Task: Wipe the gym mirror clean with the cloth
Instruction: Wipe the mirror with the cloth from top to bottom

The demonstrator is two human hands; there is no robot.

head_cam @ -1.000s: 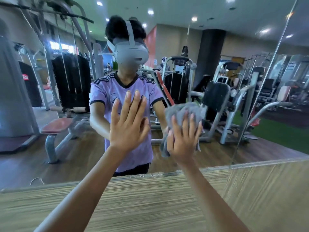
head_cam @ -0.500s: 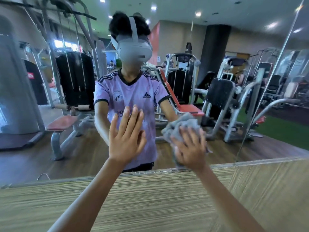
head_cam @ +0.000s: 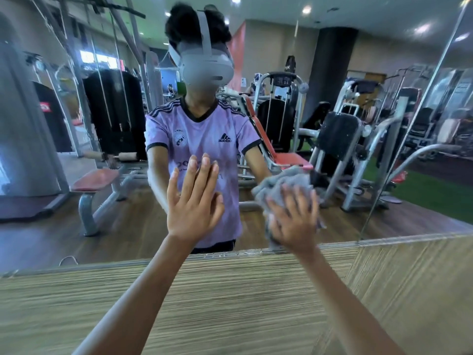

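Gym mirror (head_cam: 122, 221), low section above a striped wall panel (head_cam: 230, 298). Left hand (head_cam: 193, 201) flat, fingers straight, braced on the glass. Right hand (head_cam: 291, 221), fingers spread, presses the bunched grey cloth (head_cam: 284, 179) against the glass near the bottom edge. Best: even pressure, overlapping passes.

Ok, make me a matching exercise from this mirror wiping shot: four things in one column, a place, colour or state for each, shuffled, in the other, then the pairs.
Column one:
1 left hand
2 right hand
3 cloth
4 striped panel

Column two:
A grey and bunched
B just under the mirror
C bare and flat on the glass
D pressing the cloth

Pairs: 1-C, 2-D, 3-A, 4-B
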